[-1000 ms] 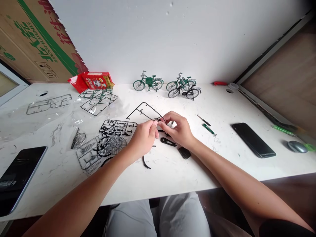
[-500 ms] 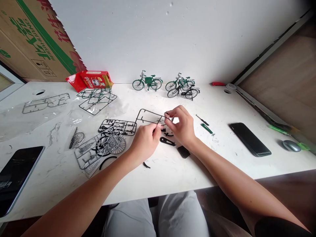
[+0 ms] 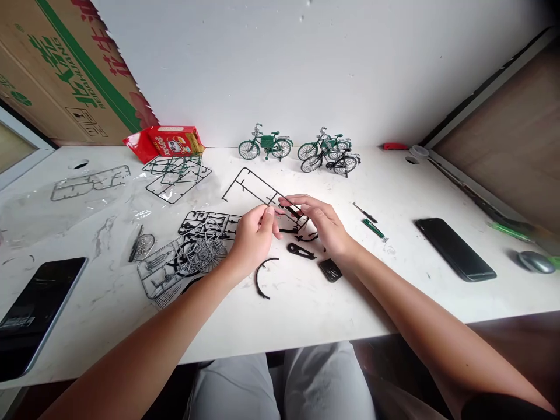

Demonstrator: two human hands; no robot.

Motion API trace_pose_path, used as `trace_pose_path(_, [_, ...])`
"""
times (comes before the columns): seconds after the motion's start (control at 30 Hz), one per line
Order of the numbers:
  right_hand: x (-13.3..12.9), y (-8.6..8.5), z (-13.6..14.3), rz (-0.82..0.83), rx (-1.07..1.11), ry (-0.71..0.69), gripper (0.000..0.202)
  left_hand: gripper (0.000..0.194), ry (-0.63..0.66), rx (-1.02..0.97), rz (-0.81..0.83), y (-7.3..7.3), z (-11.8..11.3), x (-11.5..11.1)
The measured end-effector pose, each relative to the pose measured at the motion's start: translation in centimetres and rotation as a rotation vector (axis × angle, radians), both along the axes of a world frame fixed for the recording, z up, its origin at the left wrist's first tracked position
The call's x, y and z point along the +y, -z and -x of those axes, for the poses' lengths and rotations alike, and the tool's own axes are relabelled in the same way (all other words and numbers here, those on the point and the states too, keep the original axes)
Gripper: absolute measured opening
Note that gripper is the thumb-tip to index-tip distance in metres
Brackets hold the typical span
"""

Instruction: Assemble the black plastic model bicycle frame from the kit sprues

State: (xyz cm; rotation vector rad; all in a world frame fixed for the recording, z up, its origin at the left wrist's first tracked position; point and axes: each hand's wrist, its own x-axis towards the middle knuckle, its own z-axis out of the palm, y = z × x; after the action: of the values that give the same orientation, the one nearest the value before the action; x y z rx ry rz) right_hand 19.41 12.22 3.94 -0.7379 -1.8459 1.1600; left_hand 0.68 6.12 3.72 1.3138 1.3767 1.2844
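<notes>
My left hand (image 3: 257, 234) is closed, with its thumb and fingertips at the near edge of a dark plastic sprue frame (image 3: 258, 182). My right hand (image 3: 324, 223) reaches over the frame's right end, its fingers fairly straight and its thumb mostly hidden; the frame passes beneath these fingers. Below the hands, a thin curved black mudguard (image 3: 259, 280) lies on the table. Nearby are a black chain-case piece (image 3: 301, 251) and a dark flat rectangular piece (image 3: 331, 270). Left of my left hand, a black sprue (image 3: 203, 220) overlaps grey sprues with spoked wheels (image 3: 205, 254).
At the back stand a green model bicycle (image 3: 265, 142) and a black one (image 3: 330, 161) before another green one. To the right lie a small screwdriver (image 3: 365, 212), a green-handled tool (image 3: 374, 228) and a phone (image 3: 455, 249). A red box (image 3: 175, 143) stands back left.
The sprue frame has turned, its far end now pointing further up and back. My right hand's fingers have straightened. More of the curved mudguard shows below my left hand.
</notes>
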Motion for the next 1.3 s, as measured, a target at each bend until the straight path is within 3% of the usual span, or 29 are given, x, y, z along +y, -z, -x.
trace_pose_path(0.1, [0.4,-0.1,-0.5,0.041,0.076,-0.079,0.041,0.031,0.015,-0.169,0.035,-0.3,0.0,0.1])
trace_pose_path(0.27, [0.3,-0.7,-0.5,0.046,-0.017,-0.031,0.049,0.027,-0.074,-0.329,0.034,-0.6,0.2,0.5])
trace_pose_path(0.5, [0.4,-0.1,0.2,0.06,-0.054,0.132,0.043,0.028,-0.166,-0.017,-0.107,-0.3,0.7,0.4])
trace_pose_path(0.67, [0.7,0.1,0.0,0.006,-0.025,0.231,0.038,0.027,-0.186,-0.006,-0.147,-0.4,0.5,0.2])
trace_pose_path(0.83, [0.5,-0.1,-0.1,0.098,0.004,0.031,0.04,0.024,-0.219,-0.215,-0.052,-0.4,0.9,0.9])
trace_pose_path(0.93, [0.2,-0.1,0.1,0.102,-0.008,-0.049,0.041,0.022,-0.172,-0.29,-0.001,-0.3,0.9,1.0])
trace_pose_path(1.13, [0.0,-0.5,0.1,0.096,0.018,-0.008,0.034,0.033,-0.016,-0.19,-0.012,-0.7,0.0,0.0])
trace_pose_path(1.3, [0.4,-0.3,-0.2,0.088,0.048,0.043,0.033,0.03,-0.065,-0.231,-0.048,-0.6,-0.1,0.0])
